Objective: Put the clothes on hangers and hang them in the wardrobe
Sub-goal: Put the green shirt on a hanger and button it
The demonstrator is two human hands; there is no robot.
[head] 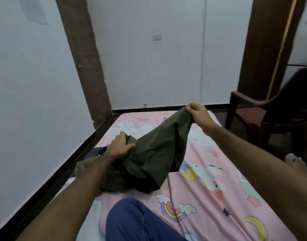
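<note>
On the mattress with its pink cartoon-print sheet (210,180), an olive-green garment (154,153) of soft, creased woven cloth is lying partly bunched, one end being raised. The right hand (198,113) is pinching that raised end with curled fingers; the left hand (120,145) is gripping another edge lower down. A darker cloth (97,151) is showing behind the left wrist, mostly hidden. A brown plastic chair (271,115) is standing beside the mattress, cut off by the frame.
</note>
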